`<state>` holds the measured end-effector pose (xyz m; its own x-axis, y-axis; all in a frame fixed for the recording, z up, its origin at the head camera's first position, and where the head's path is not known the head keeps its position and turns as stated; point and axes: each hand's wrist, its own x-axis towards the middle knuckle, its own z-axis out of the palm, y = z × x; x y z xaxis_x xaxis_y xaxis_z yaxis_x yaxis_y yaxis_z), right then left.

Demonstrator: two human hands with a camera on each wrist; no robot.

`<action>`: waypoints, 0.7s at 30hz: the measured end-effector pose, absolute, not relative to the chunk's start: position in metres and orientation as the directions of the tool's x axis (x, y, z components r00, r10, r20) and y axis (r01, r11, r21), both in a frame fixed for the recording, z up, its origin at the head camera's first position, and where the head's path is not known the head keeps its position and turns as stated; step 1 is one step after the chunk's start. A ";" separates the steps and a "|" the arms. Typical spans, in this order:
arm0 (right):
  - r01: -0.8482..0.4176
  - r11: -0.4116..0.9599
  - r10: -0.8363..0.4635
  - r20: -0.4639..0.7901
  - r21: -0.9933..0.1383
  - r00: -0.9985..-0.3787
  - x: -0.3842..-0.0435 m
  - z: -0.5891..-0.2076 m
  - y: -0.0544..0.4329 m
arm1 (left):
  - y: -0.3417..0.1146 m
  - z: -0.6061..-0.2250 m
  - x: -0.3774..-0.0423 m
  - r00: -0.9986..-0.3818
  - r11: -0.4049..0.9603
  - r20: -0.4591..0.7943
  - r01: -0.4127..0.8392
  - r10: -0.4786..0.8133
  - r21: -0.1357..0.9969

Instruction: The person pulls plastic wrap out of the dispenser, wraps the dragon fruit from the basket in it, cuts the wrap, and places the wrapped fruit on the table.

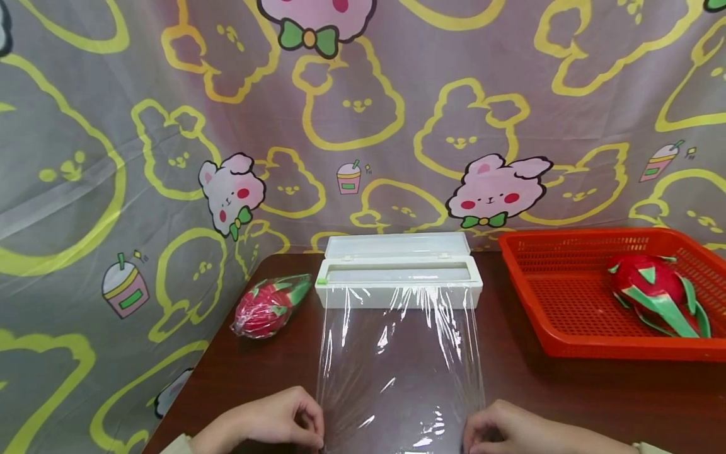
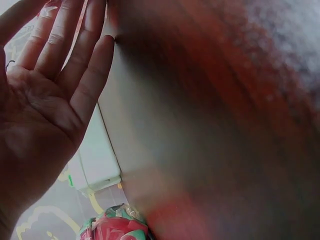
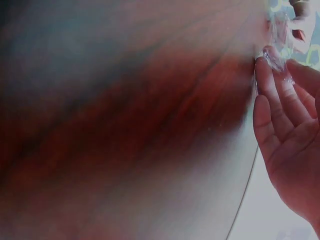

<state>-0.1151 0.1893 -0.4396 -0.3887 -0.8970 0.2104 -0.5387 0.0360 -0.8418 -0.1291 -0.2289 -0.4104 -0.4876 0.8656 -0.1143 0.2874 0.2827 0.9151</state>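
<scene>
Plastic wrap (image 1: 397, 378) runs from the white dispenser (image 1: 399, 260), in the centre of the head view, down to the bottom edge of the frame. The left hand (image 1: 278, 416) pinches its left side between thumb and fingers, and the right hand (image 1: 505, 429) pinches the right side in the same way. I judge that the hands are set so wide in order to keep the film flat and tight above the table (image 1: 533, 391), because loose film easily clings to itself. The dispenser lid (image 1: 397, 244) stands raised at the back, which probably lets the film come out freely. The green slider (image 1: 321, 280) sits at the left end, perhaps so that it does not block the film.

One dragon fruit (image 1: 266, 309), covered in clear wrap, lies to the left of the dispenser. Another dragon fruit (image 1: 652, 284) lies in the red basket (image 1: 567, 345) at the right of the frame; no wrap is visible on it, and the basket maybe serves to keep it apart.

The free end of the film is cut off at the bottom, therefore I cannot tell whether it touches the table. In the left wrist view the fingertips leave the frame at the upper left, so that grip is hidden there. The right wrist view shows crumpled clear film at the fingertips, but most of that picture is blurred.
</scene>
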 end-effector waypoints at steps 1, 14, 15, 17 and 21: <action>-0.475 0.052 -0.899 0.165 -0.878 -0.405 -0.115 -0.439 0.190 | -0.229 -0.411 -0.129 -0.486 0.287 -0.118 0.288 0.866 0.914; -0.398 0.178 -0.886 0.030 -0.900 -0.463 -0.116 -0.430 0.193 | -0.233 -0.407 -0.130 -0.450 0.362 -0.271 0.129 0.851 0.923; -0.445 0.175 -0.884 0.059 -0.878 -0.464 -0.117 -0.428 0.194 | -0.233 -0.405 -0.130 -0.447 0.374 -0.292 0.106 0.846 0.921; -0.533 0.183 -0.869 0.118 -0.826 -0.481 -0.121 -0.423 0.194 | -0.234 -0.401 -0.132 -0.442 0.390 -0.313 0.094 0.841 0.916; -0.681 0.238 -0.804 0.252 -0.693 -0.538 -0.130 -0.411 0.196 | -0.233 -0.393 -0.140 -0.502 0.343 -0.208 0.193 0.840 0.919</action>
<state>-0.1300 0.1962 -0.4107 -0.5381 -0.8043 0.2523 -0.6808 0.2382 -0.6926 -0.1399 -0.2335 -0.3932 -0.5017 0.8396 -0.2083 0.1928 0.3432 0.9193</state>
